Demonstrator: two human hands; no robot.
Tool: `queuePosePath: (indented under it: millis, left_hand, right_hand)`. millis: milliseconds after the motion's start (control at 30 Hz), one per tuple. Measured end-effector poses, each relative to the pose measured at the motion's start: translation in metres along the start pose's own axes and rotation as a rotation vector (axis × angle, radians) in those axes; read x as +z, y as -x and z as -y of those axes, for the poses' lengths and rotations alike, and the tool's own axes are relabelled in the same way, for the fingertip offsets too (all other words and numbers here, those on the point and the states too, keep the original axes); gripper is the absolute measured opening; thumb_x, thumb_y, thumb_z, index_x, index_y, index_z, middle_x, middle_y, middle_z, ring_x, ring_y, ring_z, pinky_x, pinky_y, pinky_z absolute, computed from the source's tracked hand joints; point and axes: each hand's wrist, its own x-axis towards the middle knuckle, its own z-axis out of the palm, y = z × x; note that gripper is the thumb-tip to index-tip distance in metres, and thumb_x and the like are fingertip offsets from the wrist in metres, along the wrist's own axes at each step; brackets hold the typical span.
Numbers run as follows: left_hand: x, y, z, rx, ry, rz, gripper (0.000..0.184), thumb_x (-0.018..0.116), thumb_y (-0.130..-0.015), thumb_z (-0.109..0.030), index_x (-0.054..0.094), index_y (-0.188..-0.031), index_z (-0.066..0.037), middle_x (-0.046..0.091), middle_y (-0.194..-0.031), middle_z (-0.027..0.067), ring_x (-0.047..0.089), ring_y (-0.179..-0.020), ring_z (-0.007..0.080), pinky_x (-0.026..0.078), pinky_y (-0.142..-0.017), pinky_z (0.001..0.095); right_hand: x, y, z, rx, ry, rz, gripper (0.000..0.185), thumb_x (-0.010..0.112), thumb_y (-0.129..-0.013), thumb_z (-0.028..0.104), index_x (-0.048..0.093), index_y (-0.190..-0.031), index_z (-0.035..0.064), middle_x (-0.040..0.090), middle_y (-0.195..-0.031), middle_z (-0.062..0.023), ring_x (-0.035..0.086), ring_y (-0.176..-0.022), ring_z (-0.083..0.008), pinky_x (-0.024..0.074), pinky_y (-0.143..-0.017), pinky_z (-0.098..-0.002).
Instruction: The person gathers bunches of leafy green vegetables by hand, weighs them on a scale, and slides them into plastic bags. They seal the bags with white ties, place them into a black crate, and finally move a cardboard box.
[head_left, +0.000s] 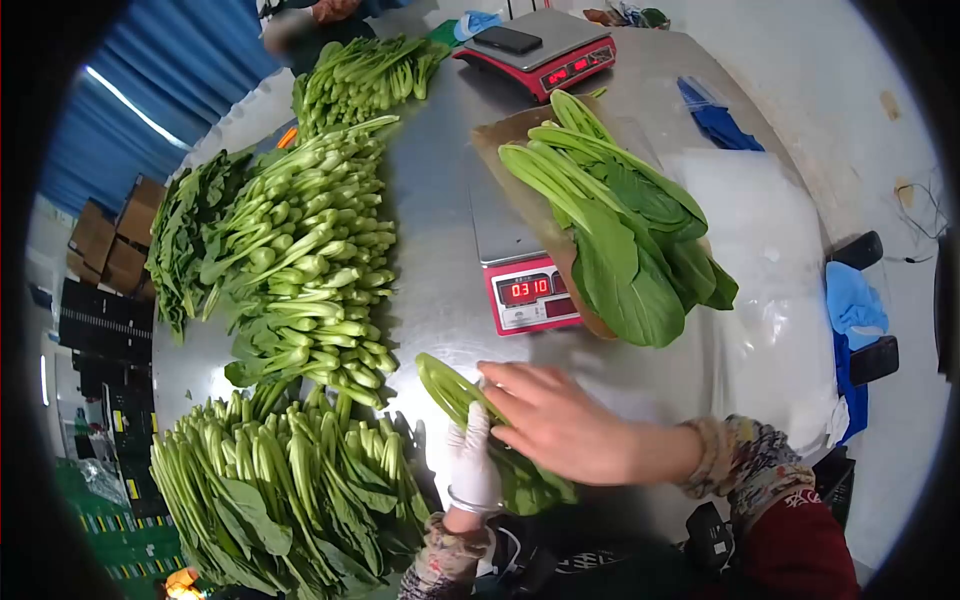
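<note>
My left hand (472,462), in a white glove with a bracelet at the wrist, is closed around a leafy green vegetable (447,388) low in the middle of the view. Bare, my right hand (560,418) lies over the same vegetable's stalks, its fingers held together against them. The leaves hang below both hands, partly hidden by them. Just above, a red scale (527,290) shows 0.310. On its plate, brown paper (510,150) carries several green vegetables (620,230) with broad leaves pointing down and right.
Stalked greens (310,250) are piled on the left of the metal table (430,200), with another heap (290,490) at lower left. A second scale (560,65) bears a phone (508,40). Clear plastic bags (770,300) lie right. A person (310,25) stands at the top.
</note>
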Motion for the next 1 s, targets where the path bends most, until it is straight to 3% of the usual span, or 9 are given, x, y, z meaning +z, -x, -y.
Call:
queuePosePath:
  millis: [67, 100, 233, 433, 533, 733, 833, 967, 1000]
  left_hand:
    - [-0.031, 0.002, -0.005, -0.15, -0.03, -0.051, 0.03, 0.052, -0.093, -0.023, 0.057, -0.109, 0.001, 0.061, -0.082, 0.0032, 0.057, -0.07, 0.0114, 0.046, -0.065, 0.0231]
    - [-0.059, -0.001, 0.009, -0.19, -0.083, -0.086, 0.028, 0.052, -0.093, -0.023, 0.058, -0.106, 0.001, 0.059, -0.073, 0.0027, 0.056, -0.062, 0.0108, 0.046, -0.06, 0.022]
    - [-0.123, 0.008, 0.03, -0.06, -0.33, -0.294, 0.02, 0.056, -0.09, -0.019, 0.058, -0.098, 0.0, 0.056, -0.063, 0.0028, 0.05, -0.045, 0.0109, 0.042, -0.044, 0.022]
    - [-0.131, 0.023, 0.04, -0.087, -0.447, -0.203, 0.024, 0.053, -0.091, -0.018, 0.057, -0.101, 0.004, 0.058, -0.064, 0.0041, 0.054, -0.051, 0.0111, 0.044, -0.049, 0.0222]
    - [-0.117, 0.022, 0.044, -0.171, -0.3, -0.155, 0.028, 0.053, -0.092, -0.02, 0.056, -0.108, 0.003, 0.059, -0.068, 0.0051, 0.057, -0.057, 0.0123, 0.046, -0.054, 0.0236]
    - [-0.061, -0.016, 0.009, -0.143, 0.225, 0.02, 0.046, 0.047, -0.093, -0.04, 0.051, -0.113, 0.001, 0.058, -0.081, 0.0069, 0.055, -0.072, 0.0164, 0.047, -0.062, 0.0272]
    - [-0.038, -0.022, 0.001, -0.218, 0.637, 0.116, 0.054, 0.042, -0.092, -0.05, 0.05, -0.116, -0.002, 0.056, -0.091, 0.0092, 0.055, -0.08, 0.021, 0.049, -0.07, 0.032]
    - [-0.048, 0.009, 0.054, 0.169, -0.166, 0.186, 0.046, 0.045, -0.095, -0.036, 0.043, -0.128, -0.004, 0.055, -0.109, 0.006, 0.054, -0.087, 0.0163, 0.048, -0.073, 0.0292]
    - [-0.047, 0.031, 0.05, 0.038, -0.325, 0.194, 0.043, 0.05, -0.093, -0.024, 0.041, -0.131, -0.004, 0.051, -0.119, 0.0061, 0.051, -0.097, 0.013, 0.046, -0.078, 0.026]
  right_hand:
    - [-0.017, 0.005, -0.024, -0.071, 0.033, -0.094, 0.022, 0.054, -0.083, 0.013, 0.061, -0.099, -0.0008, 0.054, -0.109, -0.0192, 0.051, -0.103, -0.0318, 0.0379, -0.093, -0.0424]
    - [-0.033, 0.001, -0.035, 0.161, 0.043, -0.177, 0.025, 0.056, -0.084, 0.015, 0.061, -0.101, -0.0022, 0.056, -0.112, -0.0189, 0.051, -0.107, -0.0293, 0.0382, -0.094, -0.0409]
    - [-0.097, -0.015, -0.133, 0.381, 0.397, -0.437, 0.041, 0.059, -0.084, 0.028, 0.056, -0.108, -0.0053, 0.053, -0.117, -0.0234, 0.05, -0.109, -0.0362, 0.038, -0.095, -0.0419]
    - [-0.124, -0.012, -0.235, 0.906, 0.228, -0.399, 0.08, 0.059, -0.075, 0.057, 0.042, -0.129, 0.002, 0.05, -0.122, -0.0238, 0.05, -0.11, -0.0377, 0.0409, -0.092, -0.0426]
    - [-0.102, 0.003, -0.232, 0.847, 0.361, -0.182, 0.077, 0.062, -0.077, 0.049, 0.037, -0.133, 0.0021, 0.055, -0.115, -0.024, 0.054, -0.106, -0.0364, 0.0425, -0.088, -0.042]
    - [-0.049, 0.048, -0.186, 0.744, -0.132, -0.25, 0.071, 0.067, -0.079, 0.018, 0.03, -0.137, 0.0019, 0.062, -0.085, -0.0164, 0.059, -0.076, -0.0183, 0.0456, -0.069, -0.0308]
    - [-0.042, 0.084, -0.117, 0.814, -0.272, -0.185, 0.068, 0.063, -0.084, 0.014, 0.026, -0.141, 0.0067, 0.055, -0.075, -0.0028, 0.048, -0.069, -0.0074, 0.0401, -0.062, -0.0231]
    - [-0.014, 0.163, -0.067, 0.796, -0.619, -0.121, 0.067, 0.063, -0.084, 0.014, 0.027, -0.14, 0.0063, 0.051, -0.072, -0.0018, 0.045, -0.066, -0.0064, 0.0381, -0.061, -0.0232]
    - [-0.009, 0.178, -0.052, 0.815, -0.58, -0.049, 0.068, 0.063, -0.083, 0.015, 0.027, -0.14, 0.0056, 0.044, -0.065, -0.0006, 0.041, -0.06, -0.0066, 0.0348, -0.056, -0.0243]
